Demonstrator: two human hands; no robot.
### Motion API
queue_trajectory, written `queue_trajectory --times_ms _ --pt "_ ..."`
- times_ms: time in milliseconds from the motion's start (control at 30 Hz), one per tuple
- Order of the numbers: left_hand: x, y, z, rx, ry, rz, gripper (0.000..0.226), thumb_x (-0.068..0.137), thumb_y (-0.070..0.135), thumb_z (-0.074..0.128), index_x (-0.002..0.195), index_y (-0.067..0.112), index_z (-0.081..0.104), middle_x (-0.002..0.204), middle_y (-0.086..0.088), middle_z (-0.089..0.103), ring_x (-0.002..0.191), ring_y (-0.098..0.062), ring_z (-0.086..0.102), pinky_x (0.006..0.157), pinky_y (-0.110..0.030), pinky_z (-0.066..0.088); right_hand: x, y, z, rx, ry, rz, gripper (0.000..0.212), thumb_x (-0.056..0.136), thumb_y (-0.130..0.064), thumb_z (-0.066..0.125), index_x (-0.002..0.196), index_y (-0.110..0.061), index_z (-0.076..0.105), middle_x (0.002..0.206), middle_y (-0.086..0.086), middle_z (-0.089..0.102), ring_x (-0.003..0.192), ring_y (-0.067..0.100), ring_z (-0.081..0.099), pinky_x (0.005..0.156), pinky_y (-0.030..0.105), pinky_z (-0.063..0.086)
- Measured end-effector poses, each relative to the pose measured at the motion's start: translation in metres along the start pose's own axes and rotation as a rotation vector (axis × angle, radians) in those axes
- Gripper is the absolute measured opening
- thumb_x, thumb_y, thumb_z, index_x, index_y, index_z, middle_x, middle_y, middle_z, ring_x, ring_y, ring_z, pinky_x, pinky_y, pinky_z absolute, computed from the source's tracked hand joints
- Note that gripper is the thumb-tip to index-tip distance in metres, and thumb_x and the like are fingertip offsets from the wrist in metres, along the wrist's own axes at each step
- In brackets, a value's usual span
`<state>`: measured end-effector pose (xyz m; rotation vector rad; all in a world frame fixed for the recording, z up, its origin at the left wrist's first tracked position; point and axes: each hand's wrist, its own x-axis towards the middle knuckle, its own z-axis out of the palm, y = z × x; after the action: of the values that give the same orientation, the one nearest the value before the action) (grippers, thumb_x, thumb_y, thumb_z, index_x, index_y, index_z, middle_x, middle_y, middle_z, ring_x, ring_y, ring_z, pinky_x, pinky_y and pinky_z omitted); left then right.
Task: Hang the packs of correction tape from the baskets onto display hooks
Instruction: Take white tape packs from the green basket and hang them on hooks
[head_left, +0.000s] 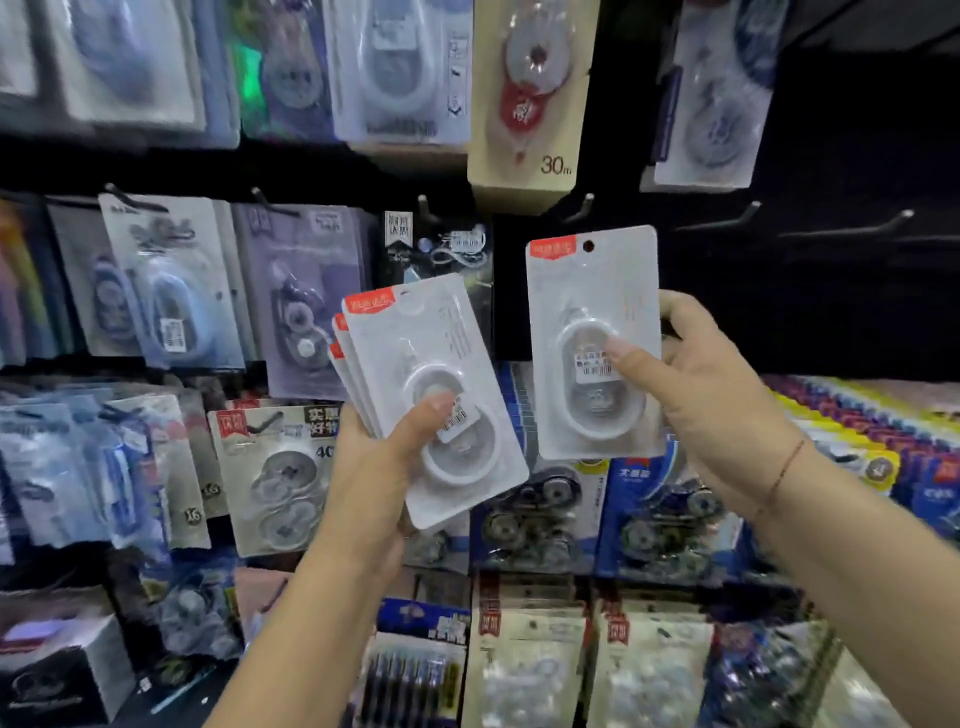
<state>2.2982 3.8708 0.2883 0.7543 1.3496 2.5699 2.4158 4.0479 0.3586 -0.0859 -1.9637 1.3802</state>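
My left hand grips a fanned stack of several white correction tape packs, thumb pressed on the front pack's blister. My right hand pinches a single white pack upright, thumb on its blister and price sticker, fingers behind. That pack has a red corner label and a round hang hole at its top. The hole sits below and left of bare black display hooks on the dark panel, with a further bare hook to the right. No basket is in view.
The display wall is crowded with hanging packs: a beige 30m pack above centre, blue and grey packs at left, blue-carded packs below my hands. A dark bare panel area lies at the right.
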Motion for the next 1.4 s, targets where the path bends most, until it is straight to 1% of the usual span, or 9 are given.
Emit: queue_trajectory --times_ms 100,233,333,533,700,867,1100,1267,1400 --pt "0.006 -0.001 -0.003 -0.029 -0.007 0.005 0.078 0.057 0.023 0.084 0.130 0.021 0.056 0.114 -0.003 0.073 0.099 -0.021 0.073 0.071 -0.031 0.059 0.013 -0.005 0.001 0.031 0.073 -0.087 0.030 0.090 -0.023 0.064 0.119 -0.029 0.056 0.101 -0.002 0.073 0.093 0.014 0.070 0.084 0.034 0.057" --pt "0.007 -0.009 -0.004 -0.024 -0.011 -0.010 0.085 0.053 0.033 0.085 0.132 0.020 0.056 0.119 -0.006 0.072 0.104 -0.025 0.071 0.079 -0.038 0.059 0.026 -0.005 0.004 0.048 0.177 -0.118 0.026 0.089 -0.023 0.066 0.115 -0.021 0.062 0.093 -0.005 0.075 0.089 0.010 0.071 0.079 0.026 0.056" --pt "0.007 -0.015 -0.001 -0.018 -0.027 -0.035 0.086 0.053 0.033 0.085 0.132 0.020 0.056 0.119 -0.007 0.072 0.106 -0.028 0.070 0.086 -0.043 0.056 0.035 -0.002 0.004 0.050 0.239 -0.102 0.027 0.090 -0.025 0.066 0.116 -0.017 0.063 0.098 -0.004 0.075 0.092 0.010 0.071 0.084 0.029 0.056" --pt "0.007 -0.010 0.002 -0.053 -0.026 -0.025 0.086 0.052 0.030 0.084 0.132 0.020 0.055 0.116 -0.004 0.073 0.103 -0.024 0.072 0.081 -0.041 0.059 0.039 0.005 0.003 0.043 0.256 -0.077 0.023 0.089 -0.028 0.066 0.111 -0.020 0.064 0.100 -0.004 0.074 0.094 0.011 0.070 0.088 0.033 0.056" --pt "0.006 -0.010 0.005 -0.049 -0.014 -0.029 0.068 0.064 0.019 0.077 0.129 0.023 0.056 0.113 -0.001 0.074 0.102 -0.022 0.072 0.085 -0.042 0.057 0.039 0.006 0.004 0.052 0.233 -0.067 0.024 0.090 -0.027 0.066 0.112 -0.019 0.064 0.102 -0.002 0.074 0.096 0.013 0.070 0.088 0.036 0.056" --pt "0.006 -0.010 0.007 -0.064 -0.008 -0.028 0.080 0.050 0.030 0.084 0.125 0.026 0.058 0.113 0.000 0.074 0.102 -0.021 0.072 0.082 -0.040 0.058 0.039 0.006 0.005 0.034 0.242 -0.061 0.023 0.090 -0.028 0.066 0.111 -0.018 0.064 0.100 -0.002 0.074 0.095 0.013 0.070 0.090 0.036 0.055" --pt "0.008 -0.011 0.006 -0.087 -0.005 -0.026 0.078 0.047 0.030 0.084 0.121 0.027 0.059 0.111 0.000 0.075 0.099 -0.021 0.073 0.077 -0.037 0.061 0.037 0.000 0.009 0.041 0.262 -0.044 0.017 0.087 -0.033 0.067 0.101 -0.022 0.068 0.097 -0.004 0.075 0.091 0.011 0.071 0.087 0.035 0.057" --pt "0.008 -0.011 0.005 -0.070 -0.010 -0.032 0.080 0.048 0.031 0.084 0.124 0.026 0.058 0.113 -0.001 0.074 0.102 -0.023 0.072 0.086 -0.044 0.057 0.041 -0.004 0.009 0.039 0.282 -0.014 0.016 0.088 -0.031 0.068 0.096 -0.017 0.071 0.089 -0.003 0.075 0.084 0.015 0.071 0.080 0.034 0.057" --pt "0.009 -0.013 0.008 -0.063 -0.012 -0.033 0.070 0.058 0.019 0.084 0.123 0.027 0.059 0.113 0.000 0.074 0.103 -0.023 0.072 0.087 -0.045 0.056 0.049 0.007 0.008 -0.026 0.302 0.032 0.019 0.089 -0.034 0.067 0.095 -0.017 0.070 0.093 -0.002 0.074 0.089 0.018 0.070 0.081 0.035 0.057"
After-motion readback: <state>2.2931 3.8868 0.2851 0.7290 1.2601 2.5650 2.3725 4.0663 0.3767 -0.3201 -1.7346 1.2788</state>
